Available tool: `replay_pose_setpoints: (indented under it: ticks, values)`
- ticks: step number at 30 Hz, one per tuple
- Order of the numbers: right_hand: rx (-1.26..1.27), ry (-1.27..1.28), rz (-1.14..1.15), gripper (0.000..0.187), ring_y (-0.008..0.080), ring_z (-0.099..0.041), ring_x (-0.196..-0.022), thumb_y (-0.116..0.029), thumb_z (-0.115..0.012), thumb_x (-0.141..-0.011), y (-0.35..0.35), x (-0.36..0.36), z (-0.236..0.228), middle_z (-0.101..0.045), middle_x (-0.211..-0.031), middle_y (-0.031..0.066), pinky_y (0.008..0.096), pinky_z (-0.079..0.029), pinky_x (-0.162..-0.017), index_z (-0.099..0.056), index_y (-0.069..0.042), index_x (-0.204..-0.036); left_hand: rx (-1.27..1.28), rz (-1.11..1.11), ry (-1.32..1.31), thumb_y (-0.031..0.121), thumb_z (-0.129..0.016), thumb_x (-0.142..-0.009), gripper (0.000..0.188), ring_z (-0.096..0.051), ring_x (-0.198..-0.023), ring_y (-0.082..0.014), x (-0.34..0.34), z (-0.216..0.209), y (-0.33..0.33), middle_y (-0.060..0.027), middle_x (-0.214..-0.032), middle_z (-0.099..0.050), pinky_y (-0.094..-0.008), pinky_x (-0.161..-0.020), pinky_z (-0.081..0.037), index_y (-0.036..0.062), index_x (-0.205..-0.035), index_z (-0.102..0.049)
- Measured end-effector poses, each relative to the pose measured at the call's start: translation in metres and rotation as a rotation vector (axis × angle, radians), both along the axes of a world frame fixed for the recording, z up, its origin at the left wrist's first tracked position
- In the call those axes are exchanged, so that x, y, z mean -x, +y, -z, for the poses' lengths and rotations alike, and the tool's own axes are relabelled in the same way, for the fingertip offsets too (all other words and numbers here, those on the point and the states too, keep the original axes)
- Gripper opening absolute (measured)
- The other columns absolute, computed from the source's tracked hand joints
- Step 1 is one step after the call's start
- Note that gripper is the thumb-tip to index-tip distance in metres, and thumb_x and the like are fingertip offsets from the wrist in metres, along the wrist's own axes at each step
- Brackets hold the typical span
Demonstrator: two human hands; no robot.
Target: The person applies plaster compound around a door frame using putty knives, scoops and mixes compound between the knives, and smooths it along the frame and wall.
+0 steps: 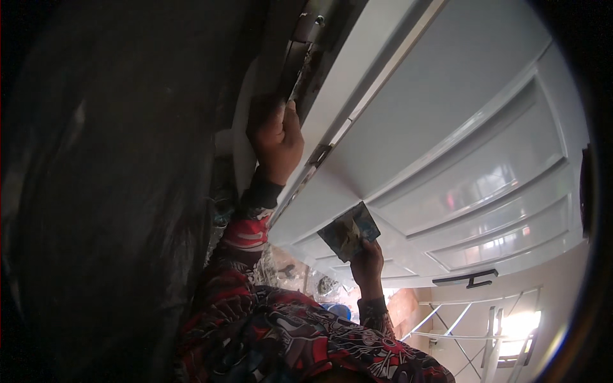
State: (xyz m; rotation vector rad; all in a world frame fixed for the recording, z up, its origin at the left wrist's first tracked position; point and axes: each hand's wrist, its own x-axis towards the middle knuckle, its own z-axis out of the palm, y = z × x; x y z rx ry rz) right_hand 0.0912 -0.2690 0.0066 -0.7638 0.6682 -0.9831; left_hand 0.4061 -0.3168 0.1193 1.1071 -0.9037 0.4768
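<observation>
My left hand (279, 143) is raised to the rough gap beside the white door frame (341, 60). Its fingers are curled closed with the thumb pointing up; what they grip is too dark to make out. Lower and to the right, my right hand (367, 263) holds a dark square plate (335, 237) by its near edge, the thumb pressed on top. A lump of beige paste (350, 233) sits on the plate, and the plate is tilted in front of the white panelled door (447, 140).
Dark wall (115, 159) fills the left side. A metal strike plate (320, 154) is set in the frame edge. The door carries a black handle (466, 279). Below are a blue bucket (338, 311), a littered floor (284, 268) and a white metal rack-like frame (491, 335) near a bright window.
</observation>
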Motion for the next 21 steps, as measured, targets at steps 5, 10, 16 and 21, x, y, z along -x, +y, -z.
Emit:
replay_pose_setpoints:
  ticks: [5,10,16,21]
  values:
    - [0.107,0.241,0.018,0.047,0.0289,-0.058,-0.116,-0.019,-0.054,-0.091,-0.002,0.019,0.019,-0.057,-0.127,0.0146,0.0436,-0.049,-0.098,-0.047,0.004,-0.131,0.033,-0.19,-0.14,-0.007,-0.061,-0.079,0.045,-0.058,-0.08,-0.0356,0.015,-0.009,-0.021,-0.0158,-0.09,-0.061,-0.0411,-0.066,-0.047,0.0039,-0.122,-0.062]
    - [-0.045,0.058,0.036,0.043,0.0275,-0.055,-0.121,-0.014,-0.044,-0.093,0.001,0.018,0.012,-0.057,-0.129,0.0169,0.0413,-0.044,-0.105,-0.047,0.007,-0.13,-0.055,-0.212,-0.116,-0.008,-0.06,-0.076,0.06,-0.058,-0.087,-0.0314,0.032,-0.021,-0.027,-0.0149,-0.09,-0.059,-0.0395,-0.068,-0.047,0.0082,-0.134,-0.057]
    - [-0.014,-0.002,0.004,0.044,0.0284,-0.055,-0.121,-0.015,-0.045,-0.093,-0.001,0.023,0.004,-0.056,-0.13,0.017,0.0414,-0.045,-0.104,-0.046,0.006,-0.132,-0.059,-0.109,-0.155,-0.005,-0.061,-0.082,0.046,-0.058,-0.082,-0.0309,0.016,-0.015,-0.026,-0.0136,-0.086,-0.057,-0.0384,-0.068,-0.047,0.0065,-0.126,-0.062]
    - [0.103,0.206,-0.001,0.043,0.0281,-0.057,-0.119,-0.015,-0.044,-0.093,-0.006,0.034,0.018,-0.056,-0.13,0.0166,0.0411,-0.046,-0.101,-0.047,0.005,-0.131,-0.001,0.092,0.007,-0.002,-0.059,-0.088,0.002,-0.058,-0.076,-0.0324,0.012,-0.005,-0.015,-0.0164,-0.086,-0.059,-0.038,-0.065,-0.046,-0.0029,-0.09,-0.061]
